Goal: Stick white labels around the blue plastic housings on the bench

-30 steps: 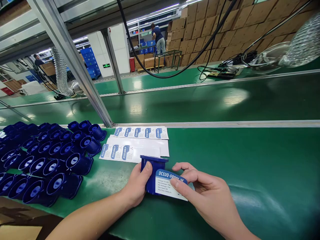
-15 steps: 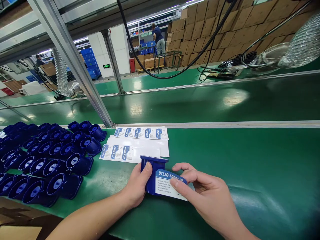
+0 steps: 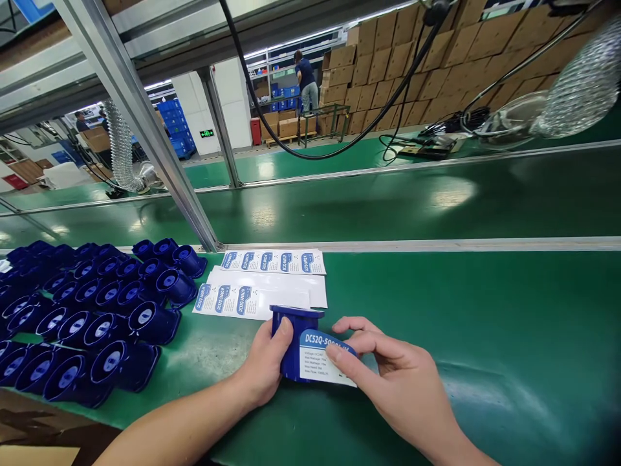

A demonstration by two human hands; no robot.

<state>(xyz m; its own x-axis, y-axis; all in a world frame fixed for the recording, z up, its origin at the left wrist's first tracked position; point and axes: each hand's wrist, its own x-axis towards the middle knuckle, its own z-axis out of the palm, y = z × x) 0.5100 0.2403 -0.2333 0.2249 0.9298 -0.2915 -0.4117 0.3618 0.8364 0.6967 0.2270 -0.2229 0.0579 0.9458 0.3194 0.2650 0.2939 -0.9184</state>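
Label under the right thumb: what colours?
Label: white, with blue across the top; head view.

- Peeling-up label on the held dark-blue part: white on blue, "DC52Q-50…", its end bent and partly hidden by the thumb of the right hand.
- Below that heading, small lines: "Voltage", "Max Wattage", "Min Wattage", "Max Head", "Max Flow"; most figures are too blurred.
- Far sticker sheet, near the far edge of the tabletop: five stickers with sideways "DC52Q" headings.
- Near sticker sheet, farther from that edge: three alike.
- Lit green sign on a white wall: pictogram, details unclear.
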